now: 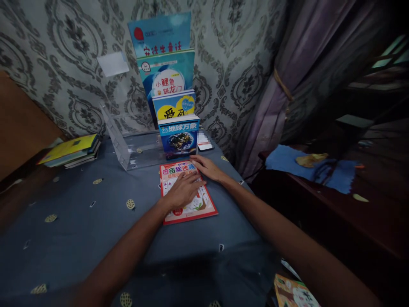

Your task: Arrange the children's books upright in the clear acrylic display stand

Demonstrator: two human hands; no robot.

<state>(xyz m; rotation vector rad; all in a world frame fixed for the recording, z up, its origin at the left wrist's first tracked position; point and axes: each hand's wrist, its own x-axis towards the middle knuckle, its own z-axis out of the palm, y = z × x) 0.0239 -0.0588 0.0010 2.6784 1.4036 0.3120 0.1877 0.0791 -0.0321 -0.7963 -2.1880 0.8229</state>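
A red-bordered picture book (204,204) lies on the blue cloth in front of a clear acrylic stand (116,140). My left hand (185,189) rests palm down on its cover, fingers stretched out and hiding the middle. Beside the book's upper right corner is my right hand (207,167), its fingers extended towards the foot of a blue book with a globe on it (179,138). Behind that book, a blue and yellow book (175,108), a teal book (166,70) and a taller blue book (162,34) stand upright in stepped rows.
A pile of books with a yellow cover (72,147) lies on the table's left. A white card-like thing (205,143) lies right of the stand. Past the table's right edge are a dark bench with a blue cloth (284,164) and, lower down, another book (294,292).
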